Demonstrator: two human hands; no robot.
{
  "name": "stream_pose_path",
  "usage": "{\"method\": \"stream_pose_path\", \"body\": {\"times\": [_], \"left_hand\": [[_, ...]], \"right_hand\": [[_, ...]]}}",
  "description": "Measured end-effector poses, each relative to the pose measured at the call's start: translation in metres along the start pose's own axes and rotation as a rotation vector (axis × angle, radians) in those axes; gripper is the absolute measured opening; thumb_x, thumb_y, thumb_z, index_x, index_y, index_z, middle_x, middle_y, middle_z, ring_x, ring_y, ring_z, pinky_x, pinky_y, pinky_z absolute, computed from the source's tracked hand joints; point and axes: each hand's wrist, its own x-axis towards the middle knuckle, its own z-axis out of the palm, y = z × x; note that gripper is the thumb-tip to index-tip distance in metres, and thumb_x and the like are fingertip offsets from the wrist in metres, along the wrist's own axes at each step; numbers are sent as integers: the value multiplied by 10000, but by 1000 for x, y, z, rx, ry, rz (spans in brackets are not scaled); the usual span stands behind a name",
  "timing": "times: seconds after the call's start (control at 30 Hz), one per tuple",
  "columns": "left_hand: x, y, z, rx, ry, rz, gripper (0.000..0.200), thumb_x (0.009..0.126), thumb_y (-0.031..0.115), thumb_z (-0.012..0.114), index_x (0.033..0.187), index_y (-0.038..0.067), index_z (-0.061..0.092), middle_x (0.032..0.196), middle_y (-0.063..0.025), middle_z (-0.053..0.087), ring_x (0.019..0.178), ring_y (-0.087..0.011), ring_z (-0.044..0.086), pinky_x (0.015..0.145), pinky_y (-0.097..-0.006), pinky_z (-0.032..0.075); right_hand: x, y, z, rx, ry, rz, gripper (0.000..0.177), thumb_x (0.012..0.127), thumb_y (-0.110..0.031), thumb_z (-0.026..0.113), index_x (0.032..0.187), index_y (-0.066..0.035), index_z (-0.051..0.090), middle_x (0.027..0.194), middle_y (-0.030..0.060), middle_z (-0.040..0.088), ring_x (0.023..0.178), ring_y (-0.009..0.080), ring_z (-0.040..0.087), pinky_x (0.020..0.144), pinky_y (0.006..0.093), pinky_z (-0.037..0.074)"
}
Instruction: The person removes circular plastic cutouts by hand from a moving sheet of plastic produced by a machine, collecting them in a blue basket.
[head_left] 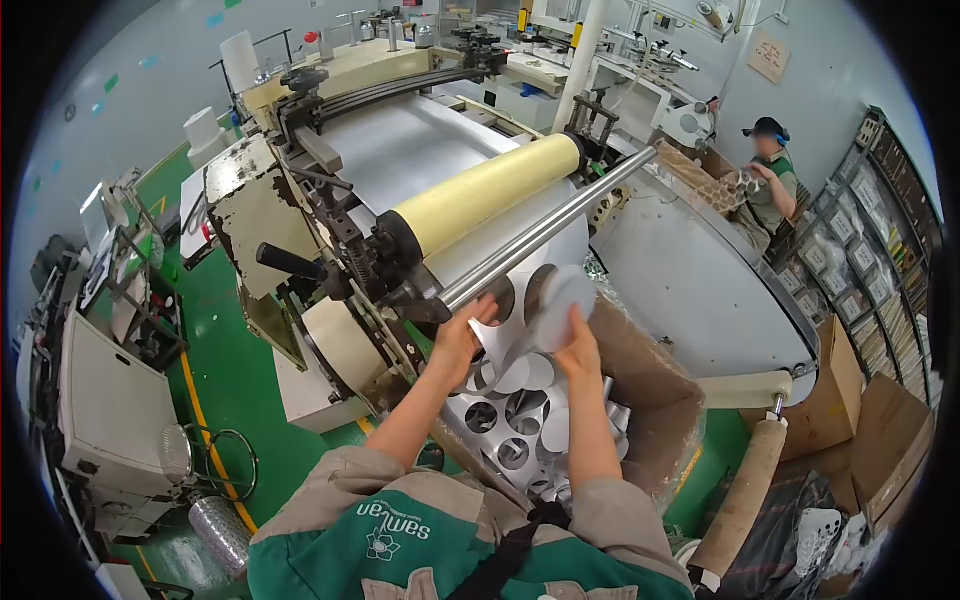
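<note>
Silvery sheet material with round holes [507,335] hangs below the steel bar [560,225], and my left hand [462,338] is closed on its left edge. To the right, my right hand [578,345] holds a stack of pale round discs [564,305], blurred by motion. Both hands are above a large cardboard box [665,400] holding perforated silvery scrap [490,415] and loose discs. Behind the bar lies a yellow roller [490,195] on the machine, with a wide silvery sheet [400,150] running under it.
A black handle [290,262] sticks out at the machine's left. At the right is a grey metal panel [700,270], with a brown-wrapped roller [742,495] and open cartons [890,445] nearer me. A co-worker [770,190] stands at the back right holding perforated material.
</note>
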Motion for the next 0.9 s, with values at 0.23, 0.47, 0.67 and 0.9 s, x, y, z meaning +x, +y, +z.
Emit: {"method": "stream_pose_path", "body": {"times": [0.23, 0.47, 0.67, 0.9], "left_hand": [[32, 28, 0, -255, 48, 175, 310, 905, 225, 472, 1165, 57, 454, 1123, -89, 533, 1056, -221, 513, 938, -371, 419], [34, 2, -20, -149, 53, 66, 346, 900, 239, 455, 1168, 20, 454, 1153, -95, 523, 1080, -194, 486, 980, -330, 322], [4, -14, -9, 90, -11, 28, 317, 884, 239, 524, 1150, 71, 499, 1169, -23, 521, 1091, -139, 460, 935, -292, 345], [12, 3, -6, -22, 52, 93, 305, 906, 276, 468, 1100, 48, 527, 1030, -47, 575, 1001, -144, 538, 877, -304, 438]], "right_hand": [[-13, -25, 43, -409, -25, -119, 397, 797, -99, 639, 1139, 41, 492, 997, 111, 595, 948, 206, 571, 810, 327, 475], [14, 0, 85, -684, -125, -147, 416, 743, -51, 677, 1104, 73, 512, 1045, 132, 583, 928, 195, 576, 811, 305, 461], [25, 6, 76, -864, -240, -2, 405, 741, -59, 670, 1092, 68, 513, 1020, 120, 586, 908, 183, 574, 802, 297, 459], [13, -6, 18, -233, -69, -55, 380, 825, -166, 614, 1161, -45, 485, 1138, 61, 546, 1016, 196, 540, 884, 338, 443]]}}
